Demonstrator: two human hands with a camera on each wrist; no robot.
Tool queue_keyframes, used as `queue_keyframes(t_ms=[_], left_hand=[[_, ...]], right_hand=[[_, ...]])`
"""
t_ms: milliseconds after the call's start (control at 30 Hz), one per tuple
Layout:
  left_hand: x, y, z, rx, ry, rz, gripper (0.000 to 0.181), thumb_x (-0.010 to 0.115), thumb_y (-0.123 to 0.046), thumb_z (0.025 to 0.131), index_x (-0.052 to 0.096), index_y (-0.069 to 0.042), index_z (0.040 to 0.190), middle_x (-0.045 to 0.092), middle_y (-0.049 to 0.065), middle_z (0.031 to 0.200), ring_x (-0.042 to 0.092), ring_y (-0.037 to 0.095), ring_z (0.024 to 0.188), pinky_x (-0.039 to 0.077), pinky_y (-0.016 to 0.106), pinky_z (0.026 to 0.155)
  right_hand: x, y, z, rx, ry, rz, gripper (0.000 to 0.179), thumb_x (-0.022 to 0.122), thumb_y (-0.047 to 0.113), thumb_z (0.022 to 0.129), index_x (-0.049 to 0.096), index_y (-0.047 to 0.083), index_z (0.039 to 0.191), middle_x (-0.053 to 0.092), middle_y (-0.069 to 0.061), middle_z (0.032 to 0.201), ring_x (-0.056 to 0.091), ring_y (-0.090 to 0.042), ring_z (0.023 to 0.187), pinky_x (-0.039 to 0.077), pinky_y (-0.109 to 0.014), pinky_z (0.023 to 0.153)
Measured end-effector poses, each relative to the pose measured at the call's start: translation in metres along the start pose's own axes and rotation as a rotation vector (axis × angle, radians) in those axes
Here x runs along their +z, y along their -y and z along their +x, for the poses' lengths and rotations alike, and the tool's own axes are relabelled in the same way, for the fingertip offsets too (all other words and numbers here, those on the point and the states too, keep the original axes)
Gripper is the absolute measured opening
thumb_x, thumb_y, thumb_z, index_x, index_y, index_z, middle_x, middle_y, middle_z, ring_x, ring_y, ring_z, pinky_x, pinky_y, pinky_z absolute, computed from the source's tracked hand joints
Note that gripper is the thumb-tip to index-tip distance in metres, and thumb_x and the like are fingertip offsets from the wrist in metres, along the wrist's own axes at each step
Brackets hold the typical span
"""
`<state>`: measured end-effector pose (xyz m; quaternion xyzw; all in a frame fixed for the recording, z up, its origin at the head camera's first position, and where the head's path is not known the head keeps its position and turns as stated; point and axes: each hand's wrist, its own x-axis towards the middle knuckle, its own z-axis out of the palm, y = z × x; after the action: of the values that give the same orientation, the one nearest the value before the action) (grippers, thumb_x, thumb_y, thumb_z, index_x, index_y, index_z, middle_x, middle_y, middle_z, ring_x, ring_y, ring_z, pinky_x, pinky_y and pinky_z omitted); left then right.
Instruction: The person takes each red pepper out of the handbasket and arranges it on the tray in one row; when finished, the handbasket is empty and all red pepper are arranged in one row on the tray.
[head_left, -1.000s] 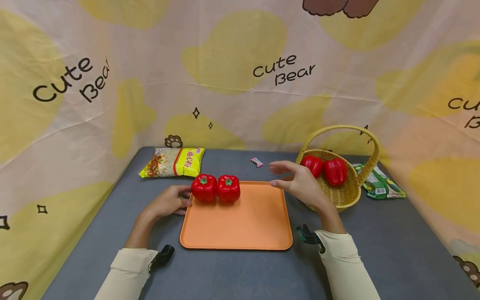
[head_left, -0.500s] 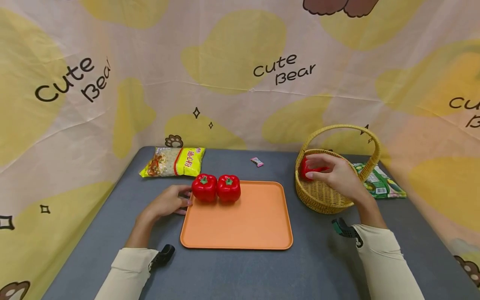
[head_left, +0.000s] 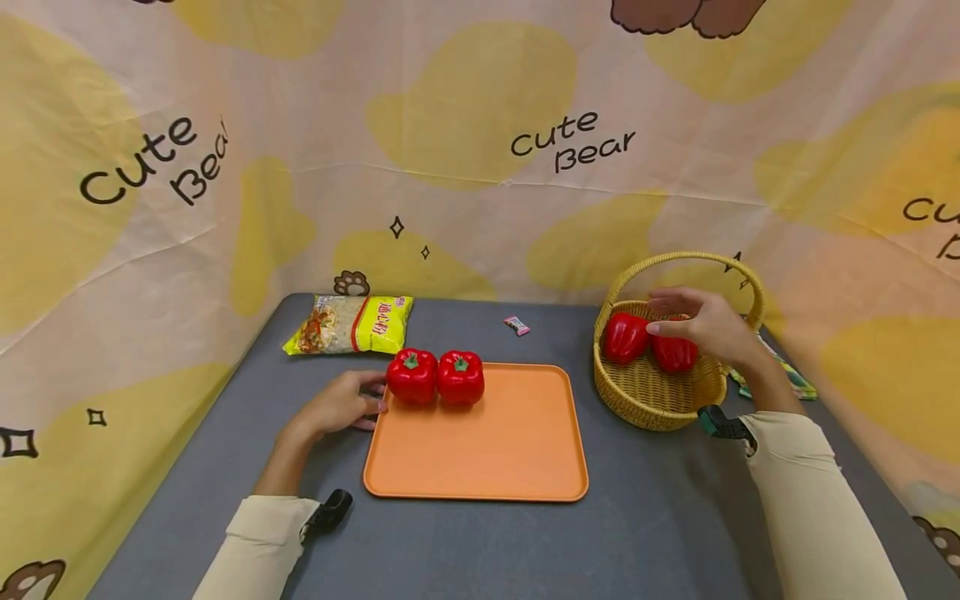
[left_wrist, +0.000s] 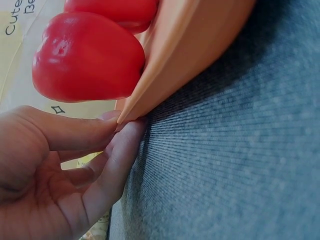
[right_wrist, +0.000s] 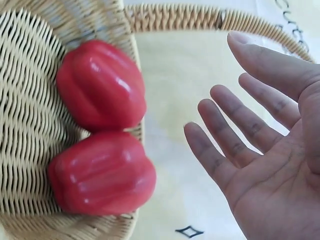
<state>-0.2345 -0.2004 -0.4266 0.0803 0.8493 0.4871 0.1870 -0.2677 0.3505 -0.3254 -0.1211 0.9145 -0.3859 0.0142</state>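
My left hand pinches the left rim of an orange tray between thumb and fingers, plainest in the left wrist view. Two red bell peppers with green stems stand side by side at the tray's back left: one pepper by the hand, the other pepper to its right. Over a wicker basket my right hand hovers with fingers extended, holding nothing. Inside the basket lie two more red peppers, the left pepper and the right pepper, partly covered by my hand in the head view.
A yellow food packet lies at the back left of the grey table. Behind the tray is a small pink-wrapped candy. A green packet sits right of the basket, mostly hidden by my arm. The basket's tall handle arches upward.
My right hand has moved right from above the tray's back right corner to over the basket, across its peppers. The left hand keeps its hold on the tray rim.
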Motion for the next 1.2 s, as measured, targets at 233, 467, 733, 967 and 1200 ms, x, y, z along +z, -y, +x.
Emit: queue_keyframes(t_ms=[233,467,733,967,1200], left_hand=[[0.000,0.003,0.002,0.003,-0.001,-0.006,0.058,0.062,0.003,0.099,0.042,0.016,0.152,0.058,0.032,0.136,0.070,0.023,0.096,0.067,0.039,0.078],[-0.001,0.003,0.001,0.013,-0.001,-0.027,0.058,0.059,0.005,0.099,0.041,0.016,0.153,0.058,0.032,0.135,0.071,0.024,0.098,0.067,0.039,0.078],[-0.001,-0.001,-0.002,0.026,0.005,-0.029,0.058,0.060,0.004,0.099,0.041,0.018,0.152,0.058,0.033,0.135,0.070,0.024,0.098,0.067,0.041,0.078],[-0.001,-0.001,-0.003,0.037,0.010,-0.031,0.058,0.059,0.004,0.099,0.040,0.019,0.152,0.058,0.034,0.134,0.070,0.025,0.098,0.067,0.043,0.078],[0.000,0.000,-0.002,0.031,0.008,-0.032,0.057,0.059,0.005,0.099,0.040,0.018,0.152,0.058,0.033,0.134,0.070,0.025,0.098,0.067,0.041,0.078]], right_hand=[[-0.007,-0.012,0.008,0.087,0.026,0.029,0.068,0.074,0.033,0.100,0.048,0.008,0.158,0.055,-0.022,0.155,0.051,-0.039,0.142,0.049,-0.009,0.088],[-0.009,-0.026,0.016,0.099,0.053,-0.002,0.069,0.074,0.029,0.101,0.046,0.002,0.158,0.052,-0.026,0.156,0.050,-0.042,0.144,0.045,-0.008,0.088],[-0.004,-0.044,0.021,0.095,0.087,-0.045,0.071,0.074,0.025,0.100,0.044,-0.004,0.156,0.048,-0.031,0.157,0.044,-0.050,0.146,0.046,-0.054,0.116],[-0.001,-0.042,0.019,0.096,0.093,-0.048,0.069,0.075,0.021,0.098,0.046,-0.004,0.155,0.049,-0.032,0.155,0.045,-0.050,0.144,0.045,-0.057,0.115],[0.001,-0.044,0.020,0.093,0.112,-0.063,0.069,0.074,0.014,0.097,0.043,-0.009,0.154,0.047,-0.036,0.154,0.042,-0.055,0.144,0.039,-0.069,0.118]])
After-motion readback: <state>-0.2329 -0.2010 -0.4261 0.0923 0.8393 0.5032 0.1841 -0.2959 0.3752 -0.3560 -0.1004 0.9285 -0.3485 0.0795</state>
